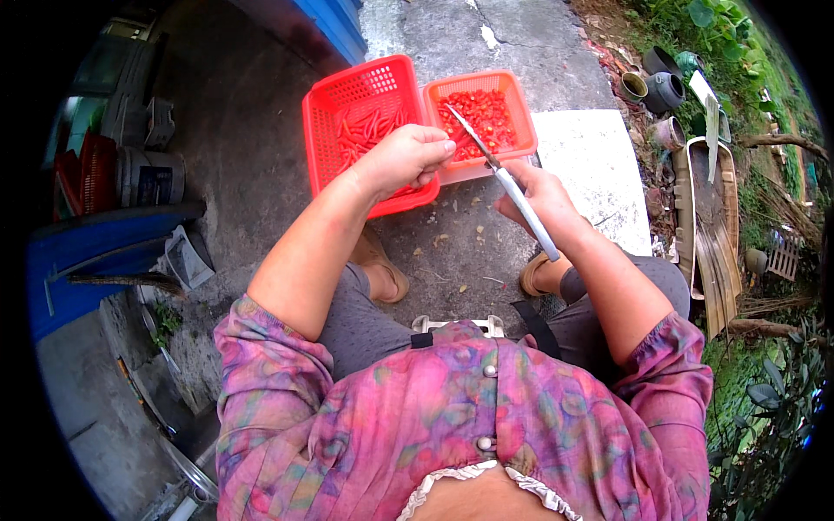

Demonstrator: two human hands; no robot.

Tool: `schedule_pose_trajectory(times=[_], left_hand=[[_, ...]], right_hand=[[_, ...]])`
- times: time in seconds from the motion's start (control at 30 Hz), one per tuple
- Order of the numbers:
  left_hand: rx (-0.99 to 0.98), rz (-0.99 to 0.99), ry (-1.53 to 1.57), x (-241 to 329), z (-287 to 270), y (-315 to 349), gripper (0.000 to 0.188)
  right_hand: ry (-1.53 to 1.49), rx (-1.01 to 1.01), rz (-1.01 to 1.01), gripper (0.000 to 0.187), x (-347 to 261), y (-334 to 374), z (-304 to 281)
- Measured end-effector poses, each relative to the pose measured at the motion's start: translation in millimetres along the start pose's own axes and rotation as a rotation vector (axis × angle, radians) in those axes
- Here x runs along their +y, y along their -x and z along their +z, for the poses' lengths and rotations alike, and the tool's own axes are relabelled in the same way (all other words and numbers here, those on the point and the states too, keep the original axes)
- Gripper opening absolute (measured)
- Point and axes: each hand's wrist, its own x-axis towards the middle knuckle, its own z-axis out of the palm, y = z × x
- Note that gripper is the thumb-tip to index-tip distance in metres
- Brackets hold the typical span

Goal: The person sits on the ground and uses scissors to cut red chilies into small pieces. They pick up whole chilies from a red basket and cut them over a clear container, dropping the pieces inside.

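Note:
My left hand (410,161) hovers over the near right part of a red plastic basket (314,143). Its thumb and fingers are pinched together; whatever they may hold is too small to make out. Long red chilli peppers (369,130) lie in that basket, partly covered by the hand. My right hand (540,198) grips a pair of scissors (526,211) with a pale handle. Their metal blades point up and left over a smaller orange-red basket (525,108), close to my left fingertips. Cut red chilli pieces (491,113) fill this smaller basket.
Under the smaller basket's right side lies a white board (599,165) on the concrete. My feet in tan shoes (382,265) stand apart below the baskets. Pots (665,91) and plants line the right; a white bucket (152,178) stands at left.

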Motion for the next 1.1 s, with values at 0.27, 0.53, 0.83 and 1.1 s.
schedule_pose_trajectory(times=[0.27,0.53,0.83,1.1], left_hand=[[0.074,-0.056,0.041,2,-4,1,0.022],[0.026,0.017,0.052,-2,2,-2,0.022],[0.026,-0.058,0.032,1,1,-1,0.022],[0.089,-0.065,0.038,-5,-2,-4,0.023]], right_hand=[[-0.054,-0.043,0.178,0.038,-14,1,-5],[-0.079,-0.011,-0.066,0.04,10,-3,4],[0.132,-0.032,0.062,0.035,-14,3,-3],[0.071,-0.033,0.187,0.031,-16,1,-4]])
